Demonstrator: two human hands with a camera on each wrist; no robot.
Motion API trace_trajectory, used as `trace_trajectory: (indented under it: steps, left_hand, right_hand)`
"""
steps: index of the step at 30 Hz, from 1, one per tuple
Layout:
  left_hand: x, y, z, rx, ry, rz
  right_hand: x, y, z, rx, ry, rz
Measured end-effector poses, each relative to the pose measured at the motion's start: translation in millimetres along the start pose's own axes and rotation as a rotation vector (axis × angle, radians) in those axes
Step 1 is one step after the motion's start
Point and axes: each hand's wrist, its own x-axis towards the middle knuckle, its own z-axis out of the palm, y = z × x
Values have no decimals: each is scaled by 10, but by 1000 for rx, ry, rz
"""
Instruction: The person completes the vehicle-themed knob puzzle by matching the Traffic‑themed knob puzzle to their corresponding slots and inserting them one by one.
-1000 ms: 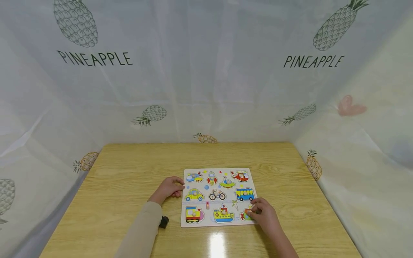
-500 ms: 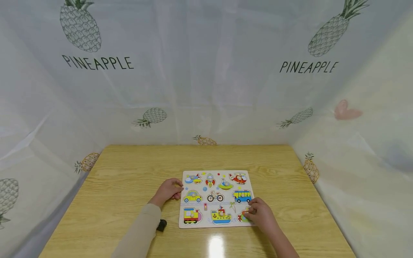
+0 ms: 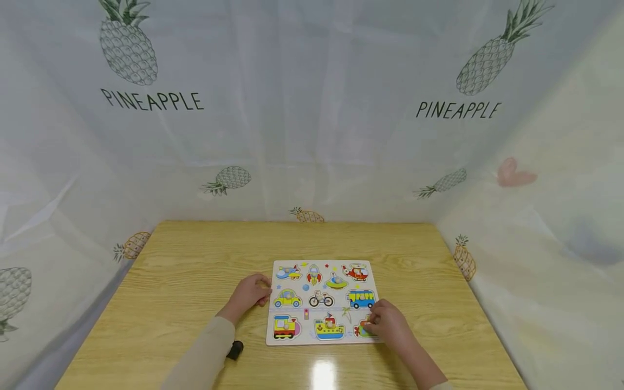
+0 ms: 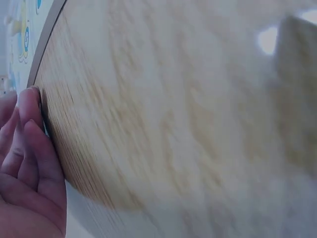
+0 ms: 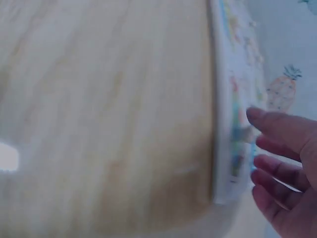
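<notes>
A pale wooden peg puzzle board (image 3: 301,323) lies flat on the table, its vehicle pieces seated in several rows. At its left edge is my left hand (image 3: 248,295), fingertips touching the rim; the left wrist view shows these fingers (image 4: 33,104) loosely bent against the edge. My right hand (image 3: 392,325) is over the lower right corner, partly hiding the green submarine piece (image 3: 361,328). In the right wrist view the thumb and fingers (image 5: 277,171) are spread near that corner, and the blur leaves contact with a knob unclear. Just above that hand is the blue bus piece (image 3: 361,299).
The wood-grain table (image 3: 195,260) extends around the board on all sides. White pineapple-print sheets (image 3: 312,135) hang behind it and at both sides. A small black object (image 3: 235,350) is at my left wrist. Light glares on the table's front.
The head view has shifted, so the board and hands appear a little lower and farther left. Both hands stay at about the same spots on the board.
</notes>
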Motion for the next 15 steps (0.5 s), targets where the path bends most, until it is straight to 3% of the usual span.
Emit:
trace_trajectory:
  steps: [7,15]
  left_hand:
    - [-120,-6,-144,14,-27,55]
    - [-249,183,-449,220,29,90]
  right_hand:
    - [52,-21,-379,20,-27,47]
    - [144,39,-809,-116,24,-93]
